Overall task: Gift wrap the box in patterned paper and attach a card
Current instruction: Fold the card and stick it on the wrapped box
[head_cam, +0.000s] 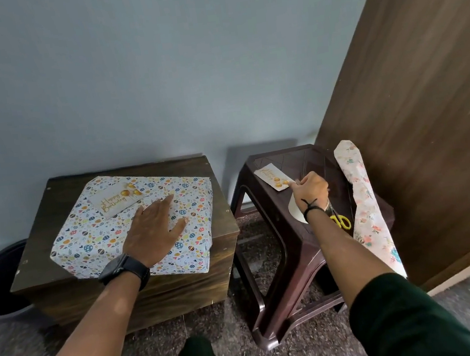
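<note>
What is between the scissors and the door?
In the head view, a roll of flowery paper lies on the stool between the yellow scissors and the brown door.

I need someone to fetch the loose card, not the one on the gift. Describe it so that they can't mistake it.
Go to the dark brown plastic stool right of the wooden crate. On its far left corner lies a small pale card with gold balloons, its near end under the right hand. Its twin lies on the wrapped box.
</note>
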